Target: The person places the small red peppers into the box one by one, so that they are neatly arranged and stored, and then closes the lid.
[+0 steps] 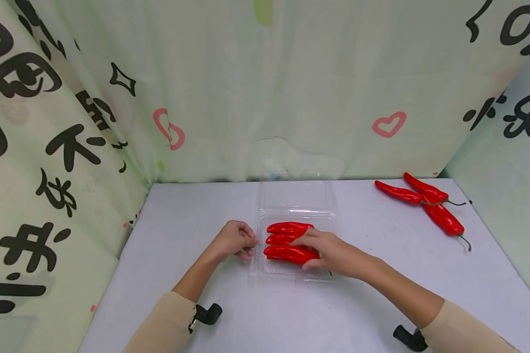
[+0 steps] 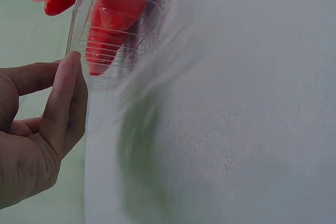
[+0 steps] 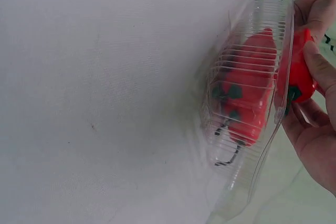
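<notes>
A clear plastic box [image 1: 327, 224] lies with its lid folded back, several red chili peppers [image 1: 288, 228] side by side inside. At its left edge is my left hand [image 1: 235, 240], pinching the rim between thumb and fingertips, as the left wrist view shows. My right hand [image 1: 337, 251] reaches over the box from the right. It holds a red chili pepper [image 3: 300, 72] between thumb and fingers, at the level of the rim and above the others. Dark green stem ends [image 3: 235, 92] of the peppers inside show through the ribbed wall in the right wrist view.
Three more red chili peppers [image 1: 443, 219] lie partly overlapping at the back right of the white table [image 1: 194, 211]. The clear lid [image 1: 297, 196] extends toward the back edge. A printed curtain [image 1: 300, 98] hangs behind and along both sides.
</notes>
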`<state>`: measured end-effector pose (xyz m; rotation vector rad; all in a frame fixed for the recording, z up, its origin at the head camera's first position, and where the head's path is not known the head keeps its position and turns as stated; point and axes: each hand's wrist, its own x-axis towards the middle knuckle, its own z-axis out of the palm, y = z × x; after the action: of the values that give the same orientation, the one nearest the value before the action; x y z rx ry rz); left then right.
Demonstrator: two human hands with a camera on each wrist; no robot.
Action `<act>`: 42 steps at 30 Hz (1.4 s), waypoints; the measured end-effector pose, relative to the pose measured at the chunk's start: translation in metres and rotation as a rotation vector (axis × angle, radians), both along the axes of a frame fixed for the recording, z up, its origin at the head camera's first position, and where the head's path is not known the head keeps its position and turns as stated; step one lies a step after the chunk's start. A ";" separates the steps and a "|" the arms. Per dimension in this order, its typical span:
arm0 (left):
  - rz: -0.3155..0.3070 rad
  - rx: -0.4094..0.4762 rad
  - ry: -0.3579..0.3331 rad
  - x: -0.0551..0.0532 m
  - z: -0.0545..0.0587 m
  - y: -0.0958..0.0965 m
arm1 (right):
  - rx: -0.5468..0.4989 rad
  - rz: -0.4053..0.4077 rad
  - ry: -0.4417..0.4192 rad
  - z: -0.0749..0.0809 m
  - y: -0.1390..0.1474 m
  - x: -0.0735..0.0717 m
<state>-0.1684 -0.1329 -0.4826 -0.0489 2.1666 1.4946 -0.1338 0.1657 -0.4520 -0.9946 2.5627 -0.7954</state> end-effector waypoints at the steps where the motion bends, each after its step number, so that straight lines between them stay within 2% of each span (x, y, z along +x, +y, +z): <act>1: -0.001 0.001 0.001 0.000 0.000 0.000 | 0.002 0.004 0.005 -0.001 0.000 0.000; 19: -0.004 0.012 -0.001 0.002 0.001 0.000 | 0.037 0.043 0.062 -0.010 -0.013 0.004; 42: -0.009 0.013 0.006 0.004 0.004 0.001 | 0.068 0.001 0.065 -0.016 -0.020 0.009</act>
<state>-0.1647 -0.1315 -0.4784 -0.0305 2.1591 1.5055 -0.1249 0.1452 -0.4684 -1.0170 2.6244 -0.6820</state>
